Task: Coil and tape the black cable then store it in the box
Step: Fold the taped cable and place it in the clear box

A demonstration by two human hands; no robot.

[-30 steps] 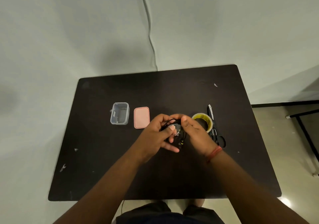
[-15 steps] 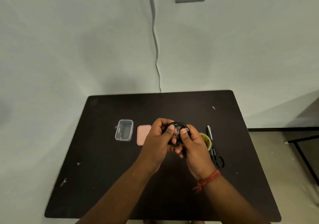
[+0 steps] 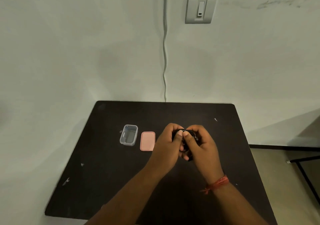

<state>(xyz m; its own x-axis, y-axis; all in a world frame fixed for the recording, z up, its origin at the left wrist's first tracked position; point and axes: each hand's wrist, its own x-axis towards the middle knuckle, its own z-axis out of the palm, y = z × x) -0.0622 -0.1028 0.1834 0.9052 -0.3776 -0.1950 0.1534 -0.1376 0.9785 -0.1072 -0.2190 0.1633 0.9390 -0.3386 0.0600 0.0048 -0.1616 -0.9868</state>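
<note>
While the clear box (image 3: 129, 135) stands open and empty left of the pink lid (image 3: 147, 141), the head view shows storing not yet done. The left hand (image 3: 170, 144) and right hand (image 3: 200, 144), right of the lid and raised over the dark table (image 3: 107, 172), press together with thumbs touching, both gripping the black cable (image 3: 185, 131), bundled small between them. Coiling appears done or nearly so. Whether tape is on cannot be told; neither tape nor scissors is visible.
</note>
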